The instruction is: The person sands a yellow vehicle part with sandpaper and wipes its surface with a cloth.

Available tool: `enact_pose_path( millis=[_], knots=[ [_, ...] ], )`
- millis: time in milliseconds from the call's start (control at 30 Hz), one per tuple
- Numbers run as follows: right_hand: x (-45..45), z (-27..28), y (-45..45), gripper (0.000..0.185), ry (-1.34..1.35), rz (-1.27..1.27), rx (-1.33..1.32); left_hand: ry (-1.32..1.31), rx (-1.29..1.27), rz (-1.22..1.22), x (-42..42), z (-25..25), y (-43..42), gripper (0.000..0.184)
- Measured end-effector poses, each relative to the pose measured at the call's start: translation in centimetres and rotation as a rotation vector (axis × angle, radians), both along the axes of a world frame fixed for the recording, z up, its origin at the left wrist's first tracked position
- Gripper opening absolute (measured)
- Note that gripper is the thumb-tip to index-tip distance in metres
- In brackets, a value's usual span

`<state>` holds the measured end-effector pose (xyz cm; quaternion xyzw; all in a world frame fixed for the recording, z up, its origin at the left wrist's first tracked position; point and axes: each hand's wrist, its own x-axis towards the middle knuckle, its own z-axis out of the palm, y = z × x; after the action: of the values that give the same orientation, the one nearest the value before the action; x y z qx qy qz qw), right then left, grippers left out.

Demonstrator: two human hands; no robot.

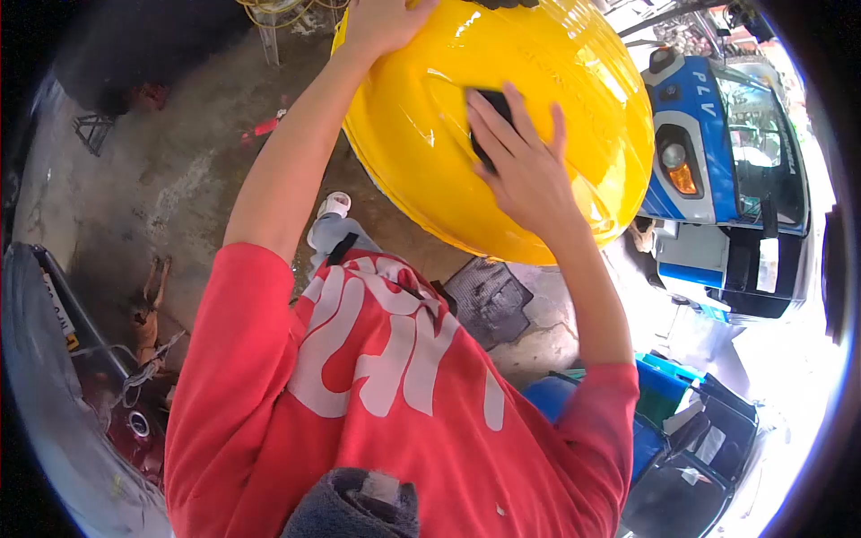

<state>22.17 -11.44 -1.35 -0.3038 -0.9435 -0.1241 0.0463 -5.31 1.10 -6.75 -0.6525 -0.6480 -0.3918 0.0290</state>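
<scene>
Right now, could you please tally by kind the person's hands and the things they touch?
Hands: 2 (left hand, right hand)
Yellow panel: 1, under both hands
Black pad: 1, under the right hand's fingers
Total: 4

- Floor [193, 170]: grey-brown concrete with pale, worn streaks, reaching left of the yellow shell [493, 117] and passing below its near edge; the shell's own support is hidden.
- Dark grey mat [489, 300]: flat on the floor, just beside the shell's near edge, with a paler, cracked-looking patch of floor next to it.
- White shoe [335, 204]: on the floor, near the shell's left side.
- Red object [260, 131]: on the floor, left of the shell, too small to name.
- Small dark metal stand [92, 133]: on the floor, well apart from the shell, far to its left.
</scene>
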Motion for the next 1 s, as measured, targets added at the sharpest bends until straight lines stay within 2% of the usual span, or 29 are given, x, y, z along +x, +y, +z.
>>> enact_pose_path(
  millis=[100, 267, 333, 433, 500, 700, 867, 1000],
  knots=[
    [-1.5, -0.3, 0.4, 0.068, 0.038, 0.008, -0.033, -0.067, -0.021, -0.065, -0.8, 0.0, 0.1, 0.046],
    [11.0, -0.4, -3.5, 0.069, -0.061, -0.213, -0.095, -0.106, -0.066, 0.01, 0.4, 1.0, -0.7, 0.046],
    [10.0, 0.1, -3.3, 0.07, -0.051, -0.295, -0.085, -0.069, -0.038, 0.031, 0.4, 1.0, -0.2, 0.046],
    [3.2, -0.1, -1.6, 0.068, 0.065, -0.209, -0.148, -0.016, -0.034, 0.039, 0.3, 0.8, -0.1, 0.045],
    [-1.7, 0.1, 0.1, 0.068, 0.083, -0.034, -0.133, -0.087, -0.052, -0.013, 0.0, 0.9, -0.4, 0.046],
    [3.0, 2.1, -1.3, 0.061, -0.104, -0.047, -0.159, -0.077, -0.107, 0.027, 0.4, 1.5, -1.2, 0.048],
    [-3.5, 0.7, 1.7, 0.062, -0.009, 0.088, -0.1, -0.078, -0.055, 0.021, 0.0, 0.6, -1.0, 0.048],
    [0.5, 2.1, -0.2, 0.063, -0.088, 0.071, -0.107, -0.097, -0.086, 0.003, 0.1, 1.1, -1.2, 0.048]
  ],
)
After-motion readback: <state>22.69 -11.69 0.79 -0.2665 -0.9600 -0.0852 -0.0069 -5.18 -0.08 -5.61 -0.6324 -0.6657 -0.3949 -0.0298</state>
